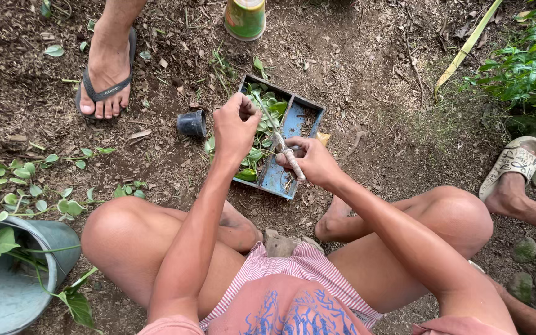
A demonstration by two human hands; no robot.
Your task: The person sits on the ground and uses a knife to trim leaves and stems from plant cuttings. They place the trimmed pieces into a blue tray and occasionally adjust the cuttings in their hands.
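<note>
The left hand is pinching the top of a thin green stem, fingers closed together on it, right above the blue tray. The right hand is gripping a pale tool, fingers clamped round its handle, and the tool's tip is meeting the stem just below the left hand. Both hands are hovering over the tray, which is lying on the bare soil between the person's knees and is holding green leaves in its left compartment; the right compartment is showing mostly blue floor. A small black pot is lying on its side just left of the tray. A green and yellow cup is standing well beyond the tray, at the top edge. A grey bucket with leafy vines is sitting at the lower left. Another person's sandalled foot is standing at the upper left
</note>
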